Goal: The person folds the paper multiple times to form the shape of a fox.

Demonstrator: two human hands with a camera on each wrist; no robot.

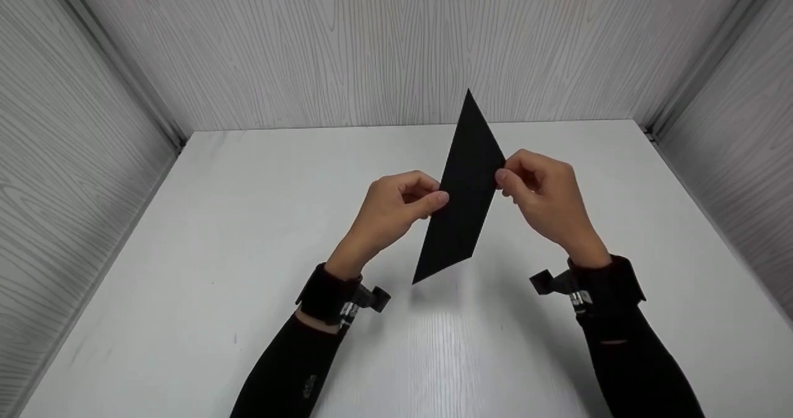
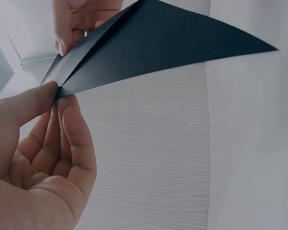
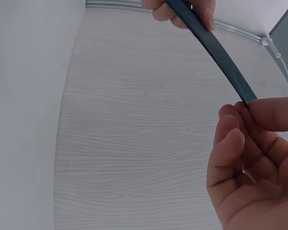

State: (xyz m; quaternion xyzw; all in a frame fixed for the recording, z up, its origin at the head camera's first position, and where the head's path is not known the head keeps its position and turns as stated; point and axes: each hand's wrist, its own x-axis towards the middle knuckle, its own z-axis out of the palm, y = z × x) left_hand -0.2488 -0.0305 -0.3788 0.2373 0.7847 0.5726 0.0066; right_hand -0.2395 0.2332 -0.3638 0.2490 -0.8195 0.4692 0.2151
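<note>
Both hands hold a folded black sheet of paper [image 1: 464,189] in the air above the white table. My left hand [image 1: 396,206] pinches its left edge between thumb and fingers. At the opposite edge my right hand [image 1: 548,198] pinches the sheet with thumb and index finger. One corner points up and another points down toward me in the head view. In the left wrist view the black paper [image 2: 168,43] shows a crease with a narrow flap along it. The right wrist view shows the paper [image 3: 216,52] nearly edge-on, slightly curved.
A white tabletop [image 1: 248,238] lies under the hands. Pale wood-grain panels rise at the back [image 1: 396,52], the left [image 1: 68,158] and the right [image 1: 743,127]. Each wrist wears a black band with a small camera mount. A thin white cable [image 3: 285,69] hangs in a corner.
</note>
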